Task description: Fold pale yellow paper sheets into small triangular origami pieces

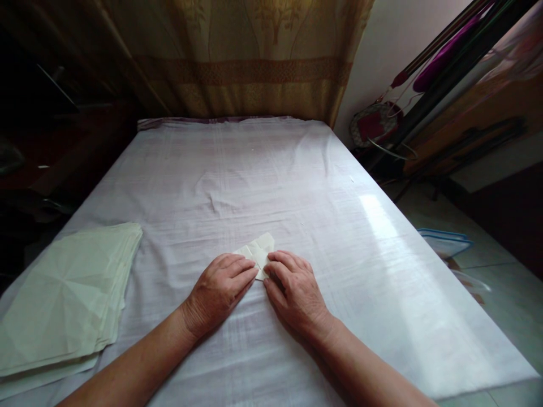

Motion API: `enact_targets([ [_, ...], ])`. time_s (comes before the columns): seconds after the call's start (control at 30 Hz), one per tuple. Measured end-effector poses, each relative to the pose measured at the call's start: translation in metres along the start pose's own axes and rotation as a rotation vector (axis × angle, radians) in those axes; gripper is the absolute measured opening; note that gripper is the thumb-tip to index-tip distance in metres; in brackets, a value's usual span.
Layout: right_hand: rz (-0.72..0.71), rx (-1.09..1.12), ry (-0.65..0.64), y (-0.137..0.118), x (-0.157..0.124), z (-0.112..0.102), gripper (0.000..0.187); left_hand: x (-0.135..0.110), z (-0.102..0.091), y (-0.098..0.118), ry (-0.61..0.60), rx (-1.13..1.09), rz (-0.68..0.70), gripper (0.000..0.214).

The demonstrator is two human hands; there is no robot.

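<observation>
A small piece of folded pale cream paper (262, 244) lies on the cloth-covered table in front of me, with crease lines showing on it. My left hand (224, 285) rests over its left side, fingers together and pressing it down. On its right edge, my right hand (297, 288) has its fingers curled, with the thumb close to the fingertips at the paper. Parts of the paper are hidden under both hands. To the left lies a stack of larger creased cream sheets (63, 299), apart from my hands.
A pale checked cloth (263, 169) with wrinkles covers the table. Behind it hangs a gold-brown patterned curtain (237, 56). Past the right edge are a bag (373, 124), dark poles and a blue-rimmed clear container (445, 242) near the floor. Dark furniture (63, 147) stands at the left.
</observation>
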State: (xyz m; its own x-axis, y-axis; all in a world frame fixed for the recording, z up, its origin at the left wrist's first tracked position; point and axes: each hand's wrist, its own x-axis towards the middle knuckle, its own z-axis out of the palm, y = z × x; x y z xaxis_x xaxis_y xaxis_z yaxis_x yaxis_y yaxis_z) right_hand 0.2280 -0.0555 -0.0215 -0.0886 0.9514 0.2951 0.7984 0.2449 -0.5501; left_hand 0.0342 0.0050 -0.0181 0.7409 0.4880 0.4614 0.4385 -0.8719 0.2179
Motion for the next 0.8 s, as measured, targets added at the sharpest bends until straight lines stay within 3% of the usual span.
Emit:
enact_targets([
  [0.17, -0.033, -0.06, -0.02, 0.0, 0.0, 0.0, 0.027, 0.001, 0.0, -0.001, 0.01, -0.002, 0.001, 0.022],
  [0.53, -0.042, -0.162, -0.059, -0.002, 0.0, 0.001, 0.034, -0.001, 0.001, 0.0, -0.019, 0.01, -0.002, 0.022],
  [0.8, -0.063, 0.054, 0.001, 0.009, -0.004, -0.003, 0.028, -0.001, 0.002, -0.004, -0.085, -0.023, -0.034, 0.022],
])
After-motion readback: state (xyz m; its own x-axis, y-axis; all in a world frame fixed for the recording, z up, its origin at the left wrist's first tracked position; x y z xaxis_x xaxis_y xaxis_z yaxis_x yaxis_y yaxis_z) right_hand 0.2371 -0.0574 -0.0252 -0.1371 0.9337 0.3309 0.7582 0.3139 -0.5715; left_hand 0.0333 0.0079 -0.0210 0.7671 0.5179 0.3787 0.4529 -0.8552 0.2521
